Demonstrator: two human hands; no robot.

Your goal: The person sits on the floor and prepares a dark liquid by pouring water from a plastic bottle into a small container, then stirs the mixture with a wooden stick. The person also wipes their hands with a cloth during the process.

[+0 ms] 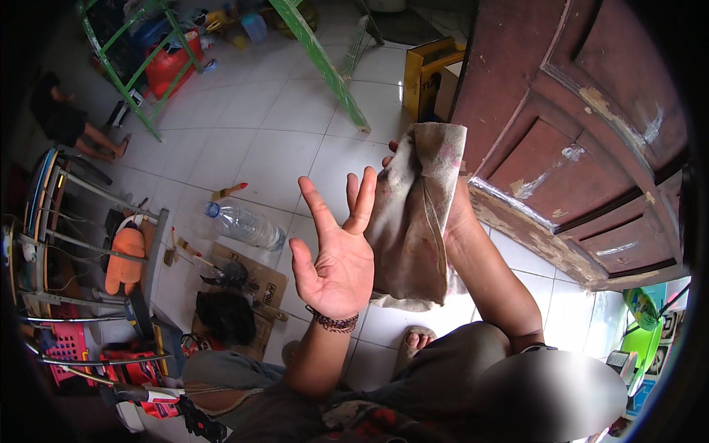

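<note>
My left hand (336, 266) is raised with the palm turned up and the fingers spread, holding nothing. A beaded bracelet circles its wrist. Just to the right hangs a folded, stained greyish cloth (413, 221), gripped by my right hand (459, 214). Most of the right fingers are hidden behind the cloth, with a few tips showing at its far left edge. Whether the left fingers touch the cloth I cannot tell. Beyond my right forearm stands a brown panelled door (550, 162) with peeling paint and whitish patches.
Left on the tiled floor lie a clear plastic bottle (247, 225), a paintbrush (229, 191), a flattened cardboard piece (269, 288) and a black bag (225, 317). A metal rack (103, 247) stands far left. Green ladder legs (325, 70), a yellow box (419, 81) and another person (70, 122) are farther back.
</note>
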